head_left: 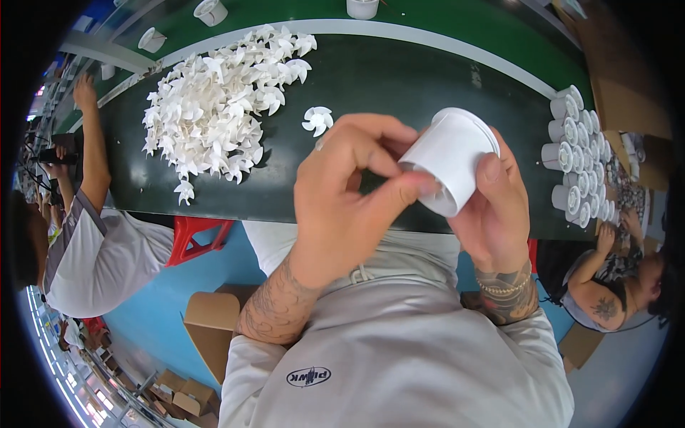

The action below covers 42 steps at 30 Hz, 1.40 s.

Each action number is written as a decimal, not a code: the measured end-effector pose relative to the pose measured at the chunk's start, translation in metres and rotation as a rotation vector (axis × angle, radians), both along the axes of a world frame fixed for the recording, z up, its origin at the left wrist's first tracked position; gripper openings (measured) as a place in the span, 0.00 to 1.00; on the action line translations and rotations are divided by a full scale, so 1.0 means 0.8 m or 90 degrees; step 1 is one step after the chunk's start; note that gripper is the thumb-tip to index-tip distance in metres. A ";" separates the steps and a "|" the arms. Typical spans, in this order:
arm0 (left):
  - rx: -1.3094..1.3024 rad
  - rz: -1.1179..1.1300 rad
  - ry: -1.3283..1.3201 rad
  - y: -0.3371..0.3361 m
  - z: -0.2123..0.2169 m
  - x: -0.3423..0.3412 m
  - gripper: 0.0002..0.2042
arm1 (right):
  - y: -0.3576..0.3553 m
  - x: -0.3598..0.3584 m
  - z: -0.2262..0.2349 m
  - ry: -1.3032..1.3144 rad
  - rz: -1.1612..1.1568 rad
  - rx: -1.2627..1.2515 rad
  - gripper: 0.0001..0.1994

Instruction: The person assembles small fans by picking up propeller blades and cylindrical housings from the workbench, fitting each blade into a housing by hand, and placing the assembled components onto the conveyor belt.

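Above the near edge of the dark green table, my right hand grips a white cup-shaped plastic housing from its right side. The housing is tilted, its open end facing down and left. My left hand is at that opening, thumb tip just inside the rim and the other fingers curled close by. Whatever the left fingers pinch is hidden within the housing. A single white fan impeller lies beyond my left hand. Farther left, a large heap of white fan impellers covers the table.
Stacked white cup-shaped housings stand at the table's right end. Beyond a pale rail, a green belt carries a few white cups. Co-workers sit on both sides, left and right. A cardboard box stands below left.
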<state>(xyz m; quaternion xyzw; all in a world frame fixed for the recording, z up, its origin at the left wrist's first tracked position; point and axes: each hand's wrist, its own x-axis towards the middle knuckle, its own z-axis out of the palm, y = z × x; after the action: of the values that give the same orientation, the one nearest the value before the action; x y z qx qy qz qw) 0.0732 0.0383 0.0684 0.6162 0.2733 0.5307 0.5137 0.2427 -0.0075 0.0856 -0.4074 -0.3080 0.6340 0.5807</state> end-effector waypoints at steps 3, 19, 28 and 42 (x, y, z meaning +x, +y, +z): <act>-0.093 -0.062 -0.037 0.003 -0.001 0.001 0.14 | 0.003 0.006 -0.004 -0.032 -0.002 0.004 0.35; 0.008 -0.067 0.204 0.016 0.002 -0.021 0.15 | -0.003 0.008 -0.019 0.230 0.076 -0.153 0.25; -0.104 -0.091 0.216 0.022 0.011 -0.020 0.16 | 0.006 0.008 -0.032 0.192 0.085 -0.171 0.24; -0.133 -0.135 0.195 0.021 -0.019 -0.014 0.24 | 0.015 0.004 -0.039 0.125 0.081 -0.170 0.27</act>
<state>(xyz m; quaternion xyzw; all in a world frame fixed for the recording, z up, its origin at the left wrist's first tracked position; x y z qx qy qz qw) 0.0619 0.0548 0.0531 0.6585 0.3357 0.3426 0.5799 0.2458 0.0047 0.0548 -0.3968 -0.1880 0.7416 0.5072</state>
